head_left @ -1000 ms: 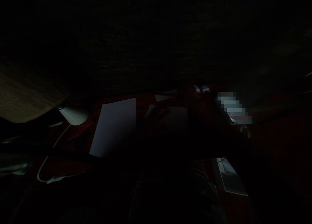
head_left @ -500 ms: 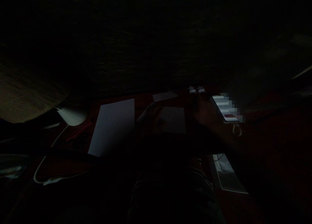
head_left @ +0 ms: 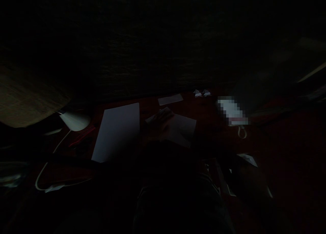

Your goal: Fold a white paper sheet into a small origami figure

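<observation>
The scene is very dark. My left hand [head_left: 162, 122] rests on a loose white sheet [head_left: 182, 127] near the middle of the dark red table; its fingers look stretched out over the paper. To the left lies a larger white sheet or stack [head_left: 119, 128]. My right hand is lost in shadow at the lower right, where the forearm [head_left: 248, 179] passes over a pale flat item [head_left: 249, 159]; its fingers cannot be made out. A small pale paper [head_left: 170, 99] lies behind the loose sheet, and two small folded white pieces [head_left: 202, 93] sit to its right.
A lit phone-like device [head_left: 232, 110] with a cord loop is at the right, partly pixelated. At the left are a white cone-shaped lamp [head_left: 75, 121], its white cable [head_left: 61, 144] and a red item [head_left: 83, 135].
My right hand has moved from beside the device down towards me, over the pale flat item. The loose sheet under my left hand has turned, its right side now tilted downward.
</observation>
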The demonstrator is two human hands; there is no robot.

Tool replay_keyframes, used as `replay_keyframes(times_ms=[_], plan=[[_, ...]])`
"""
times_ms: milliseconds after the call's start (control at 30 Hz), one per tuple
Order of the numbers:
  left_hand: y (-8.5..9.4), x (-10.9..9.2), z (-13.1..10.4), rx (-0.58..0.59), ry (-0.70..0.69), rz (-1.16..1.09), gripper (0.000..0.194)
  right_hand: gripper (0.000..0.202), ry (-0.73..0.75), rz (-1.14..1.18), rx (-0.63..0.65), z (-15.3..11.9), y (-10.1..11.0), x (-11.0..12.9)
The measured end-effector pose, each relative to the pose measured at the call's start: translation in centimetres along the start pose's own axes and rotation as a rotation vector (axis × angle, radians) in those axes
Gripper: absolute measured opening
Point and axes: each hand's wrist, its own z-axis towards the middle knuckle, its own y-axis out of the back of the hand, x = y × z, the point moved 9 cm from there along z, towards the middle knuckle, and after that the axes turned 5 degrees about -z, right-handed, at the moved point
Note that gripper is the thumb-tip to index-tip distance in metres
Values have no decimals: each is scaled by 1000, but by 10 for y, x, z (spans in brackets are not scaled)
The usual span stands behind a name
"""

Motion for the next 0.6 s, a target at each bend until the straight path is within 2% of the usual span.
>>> replay_keyframes(times_ms=[100, 233, 333, 433, 600], plan=[[2, -1, 0, -51, -47, -10, 61, 38, -7, -70, -27, 8, 10, 15], [1, 1, -1, -88, -83, -17, 60, 31, 35, -153, 132, 30, 14, 41], [0, 1, -1, -112, -95, -18, 58, 28, 45, -176, 187, 41, 17, 52], [-1, 1, -2, -122, -89, -18, 57, 30, 39, -181, 230, 44, 13, 55], [-2, -1, -1, -92, -85, -22, 58, 46, 4, -172, 201, 52, 6, 48]])
